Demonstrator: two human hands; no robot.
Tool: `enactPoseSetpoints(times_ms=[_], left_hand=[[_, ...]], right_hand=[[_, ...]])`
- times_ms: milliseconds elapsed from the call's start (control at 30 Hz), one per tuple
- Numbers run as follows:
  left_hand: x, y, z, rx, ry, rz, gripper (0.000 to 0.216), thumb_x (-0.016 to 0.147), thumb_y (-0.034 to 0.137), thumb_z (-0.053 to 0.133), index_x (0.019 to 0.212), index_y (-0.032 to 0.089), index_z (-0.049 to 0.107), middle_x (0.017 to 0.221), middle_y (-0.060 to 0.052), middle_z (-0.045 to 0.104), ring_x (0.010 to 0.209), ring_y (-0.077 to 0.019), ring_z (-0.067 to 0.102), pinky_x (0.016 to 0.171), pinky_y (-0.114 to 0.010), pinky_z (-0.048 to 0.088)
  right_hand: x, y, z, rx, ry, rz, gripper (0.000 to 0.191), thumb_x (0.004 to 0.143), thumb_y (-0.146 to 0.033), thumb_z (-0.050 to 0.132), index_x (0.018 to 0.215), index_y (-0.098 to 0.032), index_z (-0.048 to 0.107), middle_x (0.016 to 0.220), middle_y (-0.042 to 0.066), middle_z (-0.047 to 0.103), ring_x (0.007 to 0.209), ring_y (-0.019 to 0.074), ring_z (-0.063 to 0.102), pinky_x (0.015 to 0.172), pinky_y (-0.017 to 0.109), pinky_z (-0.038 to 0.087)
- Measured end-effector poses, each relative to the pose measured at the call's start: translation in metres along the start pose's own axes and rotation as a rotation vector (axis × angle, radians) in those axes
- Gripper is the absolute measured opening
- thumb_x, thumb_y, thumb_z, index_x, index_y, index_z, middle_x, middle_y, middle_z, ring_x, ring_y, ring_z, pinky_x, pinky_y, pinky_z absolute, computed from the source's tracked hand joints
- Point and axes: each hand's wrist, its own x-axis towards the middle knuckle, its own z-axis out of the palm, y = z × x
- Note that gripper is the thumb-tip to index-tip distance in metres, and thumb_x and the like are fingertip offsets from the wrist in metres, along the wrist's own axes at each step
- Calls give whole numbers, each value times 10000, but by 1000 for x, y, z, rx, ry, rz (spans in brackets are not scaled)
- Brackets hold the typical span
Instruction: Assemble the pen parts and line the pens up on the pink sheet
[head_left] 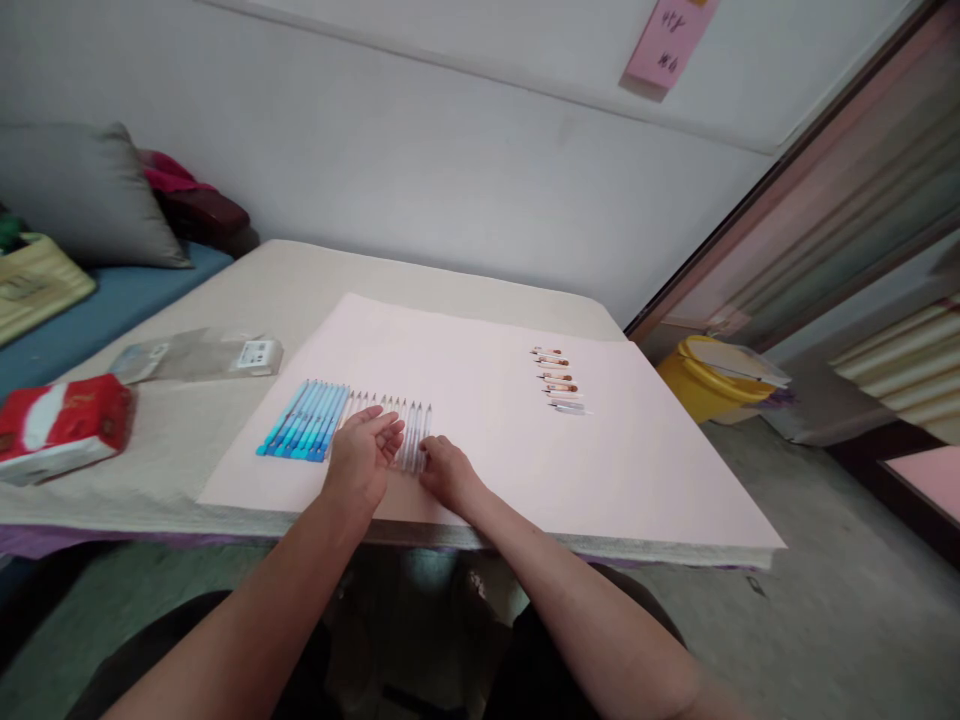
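My left hand (pixel 365 450) hovers over a row of slim, clear-barrelled pens (pixel 409 420), hiding part of them. Its fingers are loosely bent and apart, and I see nothing in them. At the right end of that row, my right hand (pixel 450 477) has its fingers curled together against the last pen's lower part. Whether they grip that pen is hidden. Left of the clear pens, several blue pens (pixel 304 420) lie side by side. On the right, several short pens with brown decorations (pixel 559 378) are laid out in a column, with pale ones at its near end.
Pink paper (pixel 637 460) covers much of the cloth-topped table (pixel 300 265). A clear plastic wrapper (pixel 202 358) and a red tissue pack (pixel 64 425) lie at left. Beyond the right edge stands a yellow bin (pixel 694 385). A wall (pixel 450 150) rises behind.
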Motion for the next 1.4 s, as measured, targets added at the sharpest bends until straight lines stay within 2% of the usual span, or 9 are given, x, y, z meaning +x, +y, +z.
enactPoseSetpoints(times_ms=[533, 900, 1000, 1167, 1267, 1400], left_hand=[[1, -2, -1, 4, -15, -9, 207, 699, 28, 602, 872, 125, 540, 763, -90, 623, 649, -137, 632, 584, -241, 527], [-7, -1, 1, 29, -33, -30, 215, 678, 26, 613, 857, 125, 544, 749, -78, 628, 633, -120, 622, 560, -212, 498], [-13, -5, 3, 107, -107, -62, 185, 670, 72, 632, 838, 119, 571, 771, -81, 642, 635, -112, 615, 571, -210, 480], [-23, -14, 7, 400, -346, -60, 91, 693, 198, 637, 748, 127, 620, 795, -70, 651, 676, -119, 598, 640, -242, 459], [-26, -18, 7, 611, -444, -10, 135, 710, 273, 633, 724, 140, 643, 770, -65, 648, 709, -140, 589, 669, -263, 443], [-26, -21, 6, 743, -515, -21, 244, 725, 376, 622, 667, 141, 647, 745, -80, 641, 729, -168, 578, 677, -286, 439]], right_hand=[[1, 3, 4, -11, 7, -17, 299, 707, -66, 482, 981, -181, 515, 931, 51, 553, 763, 148, 528, 649, 248, 367], [-1, -2, -6, 21, -27, -3, 325, 688, -98, 537, 1001, -184, 518, 952, 50, 568, 797, 155, 545, 672, 248, 387], [-2, -1, -9, 61, -21, 5, 292, 709, -138, 558, 994, -181, 516, 928, 47, 580, 794, 159, 549, 679, 257, 393], [-6, 10, -24, 137, 35, -27, 232, 757, -204, 579, 982, -190, 522, 933, 40, 591, 810, 157, 557, 690, 261, 395], [-6, 24, -40, 117, 62, -13, 251, 756, -193, 593, 1001, -182, 537, 961, 49, 601, 827, 155, 559, 709, 261, 395], [0, 55, -75, 39, 110, 112, 279, 749, -186, 607, 1025, -182, 568, 1000, 52, 624, 855, 153, 563, 736, 250, 395]])
